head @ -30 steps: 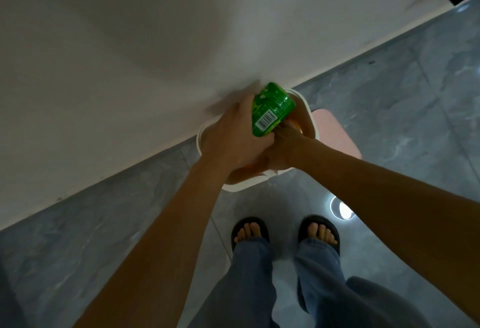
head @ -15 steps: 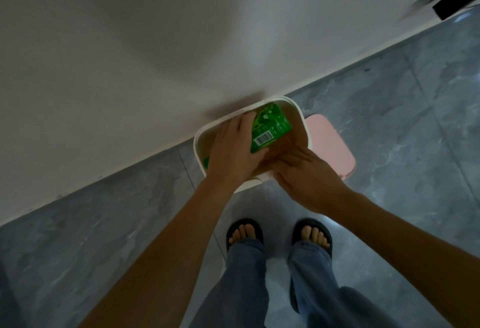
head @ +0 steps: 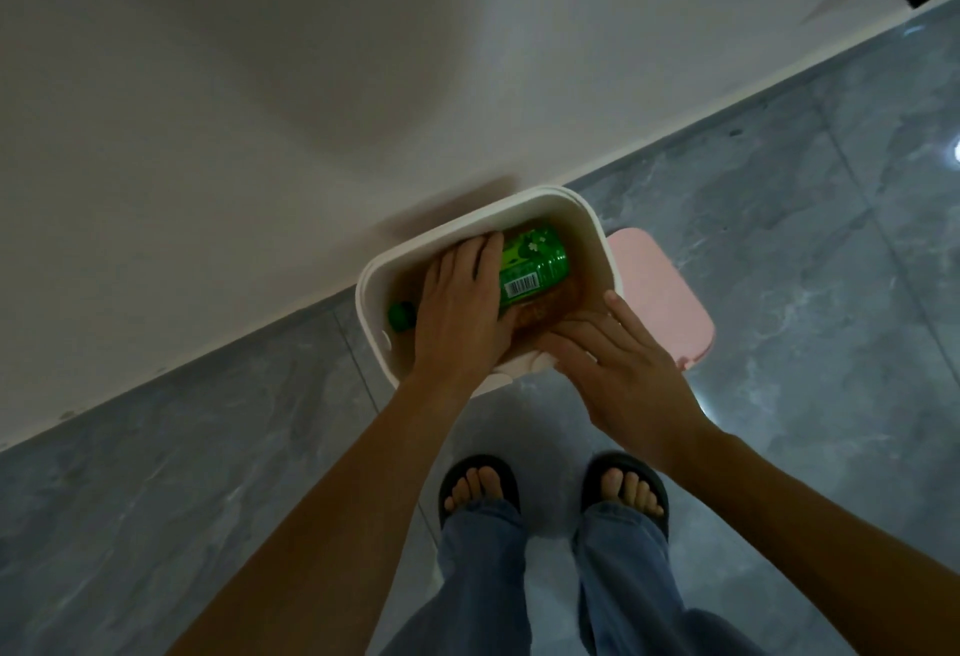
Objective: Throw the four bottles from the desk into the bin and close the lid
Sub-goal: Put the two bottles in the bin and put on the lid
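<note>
One second back the green bottle (head: 532, 266) was up above the bin (head: 602, 240), pinched between both hands; now it's down inside, lying on its side across the opening with its barcode facing up and its green cap (head: 401, 315) poking out at the bin's left end. So this bottle is as good as thrown away, though how many others lie beneath it I can't tell — there's only a brownish shape under it, too dim to name. Left hand (head: 462, 312) is in the bin, palm down, fingers together and flat over the bottle's middle, pressing or just letting go rather than gripping. Right hand (head: 618, 369) has come away from the bottle and hovers at the bin's near rim, fingers spread and loose, holding nothing; whether it touches the rim is unclear. Pink lid (head: 660, 292) lies on the floor just right of the bin, not yet on, so closing it is still to come.
</note>
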`<control>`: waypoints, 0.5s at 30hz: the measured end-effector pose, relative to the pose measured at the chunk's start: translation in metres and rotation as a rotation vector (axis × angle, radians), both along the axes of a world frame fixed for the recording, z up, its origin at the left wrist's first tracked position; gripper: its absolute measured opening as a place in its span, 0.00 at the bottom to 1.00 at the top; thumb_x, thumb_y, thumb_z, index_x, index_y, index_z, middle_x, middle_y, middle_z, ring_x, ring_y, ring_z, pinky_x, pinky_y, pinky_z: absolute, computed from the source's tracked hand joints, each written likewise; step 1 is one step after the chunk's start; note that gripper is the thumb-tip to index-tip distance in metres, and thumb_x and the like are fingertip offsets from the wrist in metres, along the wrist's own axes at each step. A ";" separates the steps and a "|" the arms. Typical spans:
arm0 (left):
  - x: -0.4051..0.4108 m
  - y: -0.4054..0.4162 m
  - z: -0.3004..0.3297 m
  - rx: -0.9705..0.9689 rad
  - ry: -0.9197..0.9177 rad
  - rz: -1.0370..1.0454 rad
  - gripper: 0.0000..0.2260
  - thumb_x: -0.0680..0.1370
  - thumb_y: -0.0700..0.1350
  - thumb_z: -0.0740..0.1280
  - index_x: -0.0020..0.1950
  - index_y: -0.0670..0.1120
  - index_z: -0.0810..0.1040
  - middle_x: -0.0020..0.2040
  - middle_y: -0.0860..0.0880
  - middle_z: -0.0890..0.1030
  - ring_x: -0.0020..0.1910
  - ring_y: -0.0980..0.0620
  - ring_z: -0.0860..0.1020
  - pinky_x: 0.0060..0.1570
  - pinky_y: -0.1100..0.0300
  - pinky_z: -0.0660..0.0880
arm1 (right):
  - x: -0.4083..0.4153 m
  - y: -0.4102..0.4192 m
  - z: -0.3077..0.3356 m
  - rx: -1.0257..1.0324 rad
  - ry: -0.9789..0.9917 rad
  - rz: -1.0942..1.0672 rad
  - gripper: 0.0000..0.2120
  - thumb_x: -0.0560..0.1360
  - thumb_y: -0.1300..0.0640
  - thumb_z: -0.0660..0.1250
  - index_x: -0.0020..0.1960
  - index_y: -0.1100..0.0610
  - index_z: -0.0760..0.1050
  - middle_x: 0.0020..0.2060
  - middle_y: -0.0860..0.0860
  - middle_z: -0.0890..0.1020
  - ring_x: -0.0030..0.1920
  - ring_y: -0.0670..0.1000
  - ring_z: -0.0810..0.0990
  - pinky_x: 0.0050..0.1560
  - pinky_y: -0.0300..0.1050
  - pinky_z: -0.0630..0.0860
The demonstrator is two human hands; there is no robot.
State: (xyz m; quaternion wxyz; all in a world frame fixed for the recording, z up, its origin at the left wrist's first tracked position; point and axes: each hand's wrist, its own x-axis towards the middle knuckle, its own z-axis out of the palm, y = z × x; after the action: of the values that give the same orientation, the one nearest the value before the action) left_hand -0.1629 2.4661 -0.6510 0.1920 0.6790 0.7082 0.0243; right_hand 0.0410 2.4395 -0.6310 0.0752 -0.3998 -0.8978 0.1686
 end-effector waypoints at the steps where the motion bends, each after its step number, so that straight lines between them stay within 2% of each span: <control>1: 0.000 -0.001 0.002 -0.004 -0.008 0.009 0.37 0.74 0.52 0.74 0.79 0.46 0.62 0.76 0.44 0.68 0.74 0.44 0.67 0.75 0.48 0.62 | 0.000 -0.001 0.000 -0.004 -0.008 -0.003 0.16 0.74 0.58 0.69 0.62 0.54 0.80 0.59 0.52 0.82 0.63 0.54 0.79 0.80 0.53 0.54; 5: -0.003 -0.005 0.012 -0.004 -0.019 0.006 0.35 0.75 0.48 0.73 0.79 0.45 0.64 0.75 0.45 0.69 0.75 0.45 0.67 0.76 0.47 0.63 | 0.000 -0.001 -0.001 -0.048 -0.013 -0.004 0.16 0.75 0.60 0.68 0.62 0.53 0.79 0.59 0.51 0.82 0.64 0.53 0.77 0.80 0.51 0.50; 8: -0.005 -0.011 0.020 -0.013 -0.040 0.000 0.31 0.76 0.47 0.72 0.77 0.45 0.66 0.74 0.45 0.70 0.74 0.45 0.68 0.74 0.44 0.65 | 0.000 -0.001 0.003 -0.092 -0.020 -0.001 0.16 0.76 0.60 0.65 0.62 0.54 0.79 0.60 0.52 0.81 0.66 0.53 0.76 0.79 0.54 0.56; 12: 0.003 -0.024 0.038 -0.034 -0.117 0.023 0.25 0.80 0.49 0.67 0.75 0.47 0.68 0.72 0.46 0.72 0.71 0.47 0.70 0.70 0.48 0.70 | 0.002 -0.003 0.014 -0.151 -0.051 -0.021 0.20 0.77 0.58 0.63 0.69 0.54 0.75 0.68 0.52 0.78 0.73 0.54 0.70 0.79 0.54 0.58; 15: 0.017 -0.038 0.058 0.014 -0.186 -0.002 0.20 0.81 0.48 0.66 0.73 0.47 0.70 0.69 0.47 0.74 0.69 0.49 0.72 0.70 0.53 0.69 | 0.014 -0.012 0.023 -0.218 -0.022 -0.057 0.25 0.78 0.58 0.58 0.76 0.54 0.68 0.76 0.53 0.69 0.79 0.54 0.61 0.79 0.54 0.57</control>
State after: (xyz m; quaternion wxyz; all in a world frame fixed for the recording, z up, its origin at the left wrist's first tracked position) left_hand -0.1463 2.4282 -0.5930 0.2524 0.6759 0.6864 0.0919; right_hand 0.0552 2.4274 -0.6080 0.0262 -0.4329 -0.8632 0.2586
